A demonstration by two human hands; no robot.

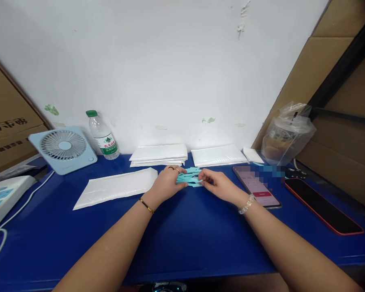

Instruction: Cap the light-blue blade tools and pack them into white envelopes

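- Step in hand: handling, apparently sorting or gathering, the loose pile of thin, light-blue strips [188,177]; their material cannot be confirmed.
- Pile location: on the glossy dark-blue tabletop [182,243], between both hands, in front of the stacked flat, white, glossy envelopes [158,154].
- Left hand [169,181]: fingers over the pile's left end, thumb at the near edge, moderately spread. Whether it grips or only steadies cannot be told.
- Right hand [217,185]: fingers curled, thumb and index finger narrow at the pile's right end. Whether a strip is pinched cannot be told.
- Next move, as judged: steady the pile with the left hand; separate or align strips with the right fingertips, avoiding scatter.
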